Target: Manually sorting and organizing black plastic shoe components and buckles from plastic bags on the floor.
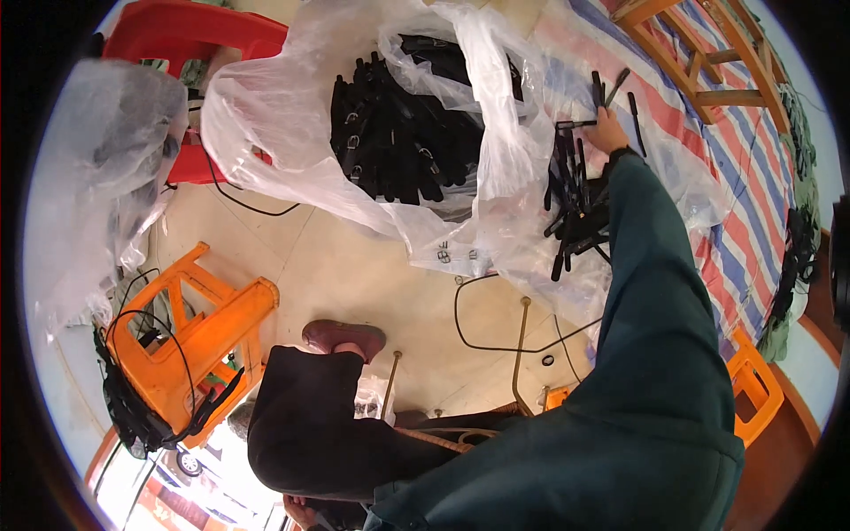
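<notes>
Black plastic rods [611, 88], thin and stick-like, fan out from the right hand [607, 133], which is closed around several of them above a loose pile of the same rods [575, 221] on clear plastic sheeting [522, 177]. Judged light, stiff, somewhat slick; best gripped mid-length as a bundle. Left hand [299, 511] sits at the lower edge, mostly hidden; its grip cannot be told. A clear bag of black parts [398, 133] lies beside the pile.

A large plastic bag [266, 115] holding straps [390, 133] lay on the floor [354, 274] ahead, a loose pile of rods [575, 212] on plastic sheeting to its right, a plastic stool [204, 327] at left, a cable [496, 341] between.
</notes>
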Demonstrator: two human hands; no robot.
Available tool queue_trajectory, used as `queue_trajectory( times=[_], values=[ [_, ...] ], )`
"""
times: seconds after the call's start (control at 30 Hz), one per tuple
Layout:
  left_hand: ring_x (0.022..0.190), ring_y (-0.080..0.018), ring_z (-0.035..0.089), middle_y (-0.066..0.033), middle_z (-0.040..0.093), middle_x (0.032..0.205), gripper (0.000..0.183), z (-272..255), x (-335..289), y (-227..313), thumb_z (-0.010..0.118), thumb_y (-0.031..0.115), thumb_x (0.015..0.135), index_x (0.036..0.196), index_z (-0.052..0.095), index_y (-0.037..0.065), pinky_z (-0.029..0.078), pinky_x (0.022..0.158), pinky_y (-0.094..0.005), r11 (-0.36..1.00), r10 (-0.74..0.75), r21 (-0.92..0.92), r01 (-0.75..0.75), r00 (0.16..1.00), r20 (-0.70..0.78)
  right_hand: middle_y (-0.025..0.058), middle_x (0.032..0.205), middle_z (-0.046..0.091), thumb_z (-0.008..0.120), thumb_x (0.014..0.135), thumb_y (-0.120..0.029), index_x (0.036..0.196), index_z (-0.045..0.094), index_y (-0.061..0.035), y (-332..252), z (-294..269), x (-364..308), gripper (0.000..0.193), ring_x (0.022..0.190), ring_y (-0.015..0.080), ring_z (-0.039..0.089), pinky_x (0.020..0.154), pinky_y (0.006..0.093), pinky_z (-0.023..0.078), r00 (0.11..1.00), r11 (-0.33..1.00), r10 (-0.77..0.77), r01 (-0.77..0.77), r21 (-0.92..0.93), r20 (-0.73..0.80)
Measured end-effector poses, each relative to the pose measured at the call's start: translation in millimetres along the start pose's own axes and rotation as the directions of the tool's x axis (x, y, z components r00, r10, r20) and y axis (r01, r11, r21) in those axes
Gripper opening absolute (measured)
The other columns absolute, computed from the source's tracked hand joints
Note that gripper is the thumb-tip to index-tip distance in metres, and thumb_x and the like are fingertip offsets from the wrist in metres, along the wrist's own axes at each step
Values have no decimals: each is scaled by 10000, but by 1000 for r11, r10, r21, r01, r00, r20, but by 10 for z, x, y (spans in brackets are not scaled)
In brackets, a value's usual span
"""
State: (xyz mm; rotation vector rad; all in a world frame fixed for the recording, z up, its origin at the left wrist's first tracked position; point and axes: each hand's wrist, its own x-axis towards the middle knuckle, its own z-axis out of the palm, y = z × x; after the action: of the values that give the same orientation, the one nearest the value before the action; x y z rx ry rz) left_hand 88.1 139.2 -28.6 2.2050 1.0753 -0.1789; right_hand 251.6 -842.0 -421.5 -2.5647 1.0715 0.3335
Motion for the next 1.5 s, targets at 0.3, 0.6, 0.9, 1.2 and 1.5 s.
queue_trajectory(
  times=[0.3,0.6,0.9,1.2,1.5],
  values=[
    [698,-96,356,11,404,752,318,246,-214,194,417,84,827,1129,457,-6,319,626,-251,994,8,-109,-3,999,46,174,1044,494,566,763,-139,947,521,-25,-140,289,-1896,221,927,364,511,769,389,421,922,952,-246,288,101,-300],
    [589,-64,339,27,411,659,155,155,232,84,446,176,874,954,478,47,292,526,-218,960,-11,-277,44,993,117,254,1140,490,569,717,-181,1167,445,42,764,16,-459,517,1020,386,495,902,375,387,938,980,55,15,199,-342],
    [444,-38,323,39,434,559,230,-123,278,-84,465,243,904,728,493,97,267,391,-162,868,-170,-435,241,966,195,240,1147,496,608,678,-357,1071,508,-3,998,346,-245,538,1054,374,485,861,393,410,971,952,238,-240,188,38],
    [441,-39,317,43,430,559,240,45,301,-86,454,247,907,727,502,95,258,385,-163,857,-172,-472,207,978,118,240,921,566,598,680,-252,882,556,46,967,82,-560,363,881,420,527,789,417,435,987,997,8,-20,-74,-159],
    [457,-35,356,41,485,603,191,-274,107,-233,491,254,894,825,523,79,264,386,-164,820,-240,-544,178,970,-44,230,995,543,604,696,-247,968,552,8,489,424,-438,376,956,402,495,823,443,406,961,995,95,-95,11,-261]
  ],
)
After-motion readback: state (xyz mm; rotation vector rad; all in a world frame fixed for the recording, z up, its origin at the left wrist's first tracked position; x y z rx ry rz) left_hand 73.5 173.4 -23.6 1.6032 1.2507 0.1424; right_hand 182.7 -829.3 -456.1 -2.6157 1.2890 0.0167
